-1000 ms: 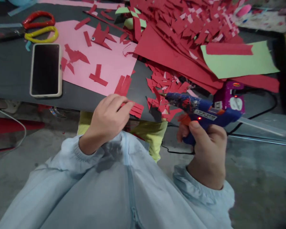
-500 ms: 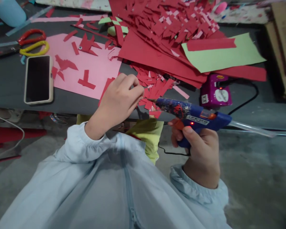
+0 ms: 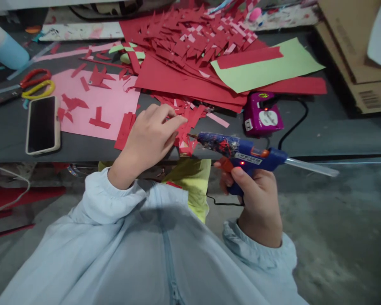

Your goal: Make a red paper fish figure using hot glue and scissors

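Note:
My right hand (image 3: 257, 190) is wrapped round the grip of a blue glue gun (image 3: 230, 146), fingers at its orange trigger. A clear glue stick (image 3: 313, 167) juts from the gun's back, and a small red light glows on its side. The metal nozzle points left, close to the fingertips of my left hand (image 3: 150, 137). That hand is closed, palm down, with the index finger and thumb brought forward; what lies between them is hidden. Around the fingertips are small red paper scraps (image 3: 193, 116). Beside the wrist lies a red paper strip (image 3: 125, 131).
Left are a pink sheet (image 3: 114, 97) with red cut-outs, a phone (image 3: 42, 125) and scissors (image 3: 36, 84). Behind lie red woven paper (image 3: 197, 38) and a green sheet (image 3: 273, 63). A purple power box (image 3: 262, 116) with a black cord stands right, near cardboard (image 3: 352, 51).
The view has shifted, so the table things sit further left. My left index finger reaches out straighter. The glue gun stays in my right hand, its nozzle still near the left fingertips.

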`<state>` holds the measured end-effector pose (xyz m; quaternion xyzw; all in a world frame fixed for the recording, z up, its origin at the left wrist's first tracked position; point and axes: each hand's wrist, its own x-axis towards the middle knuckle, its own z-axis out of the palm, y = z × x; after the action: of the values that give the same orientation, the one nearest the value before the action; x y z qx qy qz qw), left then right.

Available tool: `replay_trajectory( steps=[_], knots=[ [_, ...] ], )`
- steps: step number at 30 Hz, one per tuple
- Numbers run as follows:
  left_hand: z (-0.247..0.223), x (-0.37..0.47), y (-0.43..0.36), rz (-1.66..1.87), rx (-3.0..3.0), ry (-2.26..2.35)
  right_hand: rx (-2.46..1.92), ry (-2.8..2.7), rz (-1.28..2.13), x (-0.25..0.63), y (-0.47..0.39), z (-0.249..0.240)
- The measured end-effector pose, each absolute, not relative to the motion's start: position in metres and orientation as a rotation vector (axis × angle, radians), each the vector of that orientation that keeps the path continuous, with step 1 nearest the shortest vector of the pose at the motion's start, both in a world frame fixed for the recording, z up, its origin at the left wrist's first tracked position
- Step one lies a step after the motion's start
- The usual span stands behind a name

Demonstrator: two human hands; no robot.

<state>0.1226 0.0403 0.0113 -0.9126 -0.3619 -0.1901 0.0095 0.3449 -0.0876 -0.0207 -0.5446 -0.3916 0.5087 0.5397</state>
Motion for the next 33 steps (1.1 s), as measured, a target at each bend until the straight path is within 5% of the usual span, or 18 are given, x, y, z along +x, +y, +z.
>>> replay_trajectory(
  steps=[21,33],
  knots=[
    [0.013,0.142,0.042,-0.371,-2.699,-1.218,-1.375,-0.813,1.003,0.354,-0.095,-0.017],
    [0.03,0.046,0.013,-0.38,-2.647,-1.499,-1.392,-0.959,1.15,0.334,-0.091,-0.019]
  ],
)
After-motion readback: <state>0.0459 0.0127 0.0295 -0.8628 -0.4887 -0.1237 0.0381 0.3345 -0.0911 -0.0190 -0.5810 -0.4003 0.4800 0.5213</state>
